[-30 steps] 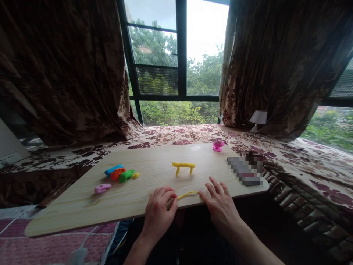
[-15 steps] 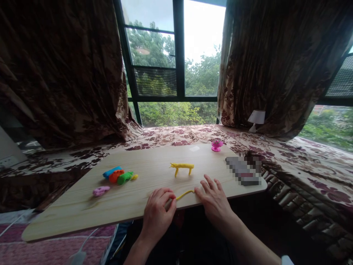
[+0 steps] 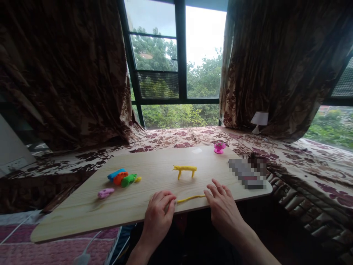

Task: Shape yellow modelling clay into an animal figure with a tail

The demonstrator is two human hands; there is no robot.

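Note:
A thin yellow clay rope [image 3: 190, 199] lies near the front edge of the light wooden board [image 3: 82, 213]. My left hand [image 3: 159, 217] rests at the rope's left end, its fingers curled and pinched on it. My right hand [image 3: 222, 208] lies flat at the rope's right end with its fingers spread on the board. Behind the rope stands a small yellow clay animal [image 3: 185, 170] on four legs.
To the left lie blue, orange and green clay pieces [image 3: 122, 178] and a pink piece [image 3: 105, 193]. A pink clay figure [image 3: 219, 147] stands at the back right, next to a blurred-out object [image 3: 246, 173]. Patterned cloth, curtains, a small white lamp [image 3: 258, 120] and a window lie beyond.
The rope now lies straighter and longer between my hands. My right hand has slid a little to the right along it. The view has shifted slightly.

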